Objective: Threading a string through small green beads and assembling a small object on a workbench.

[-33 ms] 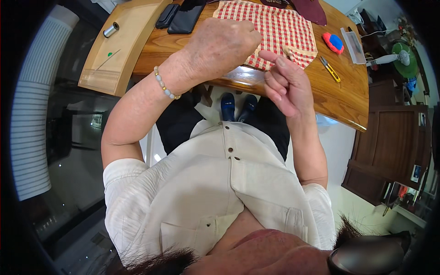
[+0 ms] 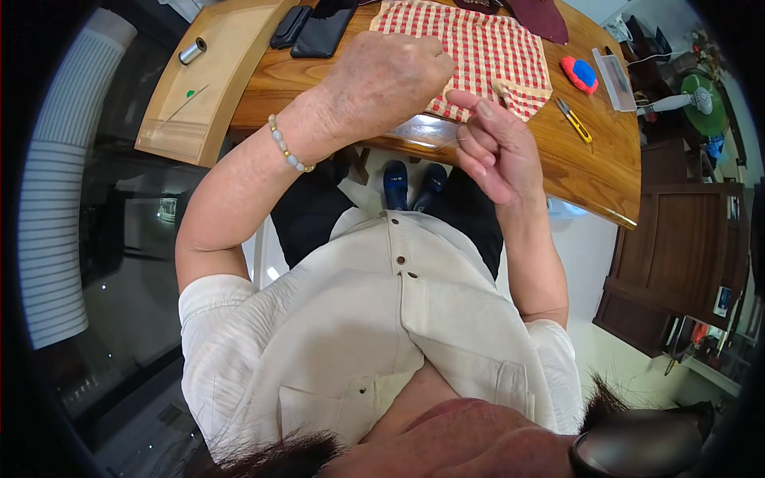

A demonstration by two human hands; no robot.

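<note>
Nothing can be seen to have moved since the earlier frame: both hands sit where they were at the near edge of the checked cloth [image 2: 470, 56], which lies spread flat on the wooden table [image 2: 590, 175], its near hem at the table's front edge. The left hand [image 2: 390, 76] is closed into a loose fist on the cloth's near left corner, fingers curled under, so whether it grips the fabric or only presses on it cannot be told. The right hand [image 2: 490, 147] hovers just off the cloth's near right corner, fingers half curled and the forefinger tip brought to the thumb; whether something thin is pinched there cannot be made out. Judging from this, the work would go best with the left hand pinning the hem flat and taut while the right makes small, close movements beside it. Right of the cloth lie a yellow-handled cutter [image 2: 574, 119], a red and blue cushion [image 2: 580, 73] and a clear plastic case [image 2: 613, 78]; left of the cloth lie two dark phones [image 2: 319, 32].
</note>
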